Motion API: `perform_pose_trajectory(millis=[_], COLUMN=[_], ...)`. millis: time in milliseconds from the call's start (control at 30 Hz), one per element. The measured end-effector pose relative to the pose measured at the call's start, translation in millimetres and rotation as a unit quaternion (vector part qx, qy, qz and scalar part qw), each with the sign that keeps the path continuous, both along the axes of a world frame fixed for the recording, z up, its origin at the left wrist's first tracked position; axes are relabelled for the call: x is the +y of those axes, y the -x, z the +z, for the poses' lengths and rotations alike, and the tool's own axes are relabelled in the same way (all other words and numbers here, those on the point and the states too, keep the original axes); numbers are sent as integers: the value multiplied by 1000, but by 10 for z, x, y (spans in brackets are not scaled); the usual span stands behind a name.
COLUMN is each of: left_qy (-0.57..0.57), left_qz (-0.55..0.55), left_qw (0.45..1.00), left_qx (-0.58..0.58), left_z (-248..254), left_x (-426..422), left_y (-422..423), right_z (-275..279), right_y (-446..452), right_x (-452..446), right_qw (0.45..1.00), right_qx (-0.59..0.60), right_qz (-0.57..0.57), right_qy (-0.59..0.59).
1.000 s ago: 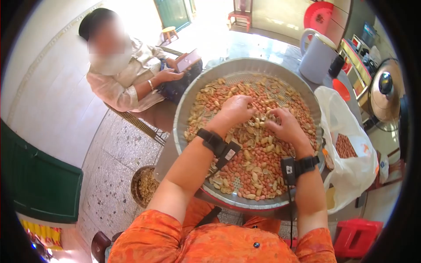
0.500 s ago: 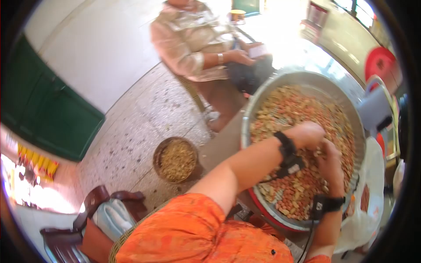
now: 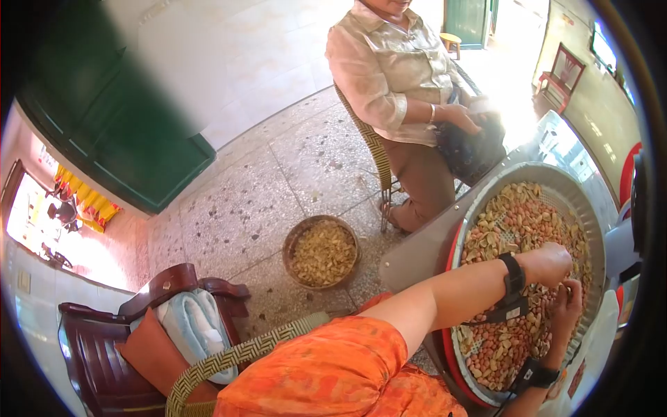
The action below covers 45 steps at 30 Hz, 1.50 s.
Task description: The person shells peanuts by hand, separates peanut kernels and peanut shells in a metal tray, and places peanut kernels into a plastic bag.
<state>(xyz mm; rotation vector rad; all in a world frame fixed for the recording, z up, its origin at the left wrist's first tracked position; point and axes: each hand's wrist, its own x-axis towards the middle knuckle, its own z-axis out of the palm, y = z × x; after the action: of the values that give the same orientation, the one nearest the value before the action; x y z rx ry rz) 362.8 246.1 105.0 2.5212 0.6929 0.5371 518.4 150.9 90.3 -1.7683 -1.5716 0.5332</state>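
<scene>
A wide round grey tray (image 3: 598, 221) sits on the table, spread with reddish peanuts (image 3: 490, 363) and pale shells (image 3: 501, 201). My left hand (image 3: 549, 265) is over the tray's right half, fingers curled in and mostly hidden behind the back of the hand. Just below it, my right hand (image 3: 568, 302) is low over the peanuts with bent fingers. The two hands are close together. Whatever the fingers hold is too small or hidden to make out. Each wrist wears a black strap with a small device.
A round bowl of shells (image 3: 356, 244) stands on the speckled floor. Across the table corner (image 3: 410, 256) a person (image 3: 389, 76) sits in a woven chair. A dark wooden chair (image 3: 90, 361) bears a folded blue-white cloth (image 3: 191, 323). A clear plastic bag (image 3: 599, 340) lies right of the tray.
My view has swung left, so the tray, bowl and seated person appear farther right. Both hands stay close together over the peanuts.
</scene>
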Motion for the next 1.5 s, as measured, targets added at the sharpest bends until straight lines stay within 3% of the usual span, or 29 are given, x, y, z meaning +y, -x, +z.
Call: perform_pose_trajectory(millis=[67,133,200,300,400,467,500,600,667,733,800,867,1067,1200,1267,1333,1467,1500], left_qy=[18,33,22,51,22,-5,99,82,51,15,53,34,-38,24,31,76,136,88], left_qz=[-7,-13,9,11,33,40,88,94,89,90,92,74,86,102,51,13,-68,-91], left_qw=[999,998,995,998,997,988,990,989,989,987,982,985,992,994,997,996,988,992], left_qx=[-27,-53,-97,-24,-62,-149,-39,-82,-108,-132,-157,-151,-84,-43,-58,-45,4,12], left_z=[-1,-25,-36,69,-112,-153,113,-42,-29,-26,-92,-146,-157,-81,-129,-87,-23,-70], left_x=[6,25,11,10,148,182,102,234,254,287,323,373,338,285,311,251,37,37], left_y=[28,52,52,161,89,98,150,149,166,166,153,159,170,168,157,119,68,52], right_z=[-62,-131,-97,63,158,169,91,25,100,137,137,105,38,-6,32,235,282,268], right_y=[-52,-59,-32,27,141,122,-11,-100,-55,-72,-126,-190,-250,-282,-252,-142,-186,-228], right_x=[-4,32,68,-17,-37,-57,-34,4,-3,-16,-20,-8,-19,8,-1,-56,-76,-76], right_qw=[1000,992,991,987,977,980,983,988,975,976,976,986,990,992,990,968,963,965], right_qx=[19,4,-22,-79,-93,-82,-61,16,191,187,187,128,111,87,110,232,258,259], right_qz=[-14,49,54,55,55,19,39,-8,-38,-60,-81,-58,-52,-52,-57,-89,-81,-51], right_qy=[-3,-119,-123,-130,-184,-178,-169,-153,-107,-94,-78,-89,-70,-71,-72,-29,-6,-6])
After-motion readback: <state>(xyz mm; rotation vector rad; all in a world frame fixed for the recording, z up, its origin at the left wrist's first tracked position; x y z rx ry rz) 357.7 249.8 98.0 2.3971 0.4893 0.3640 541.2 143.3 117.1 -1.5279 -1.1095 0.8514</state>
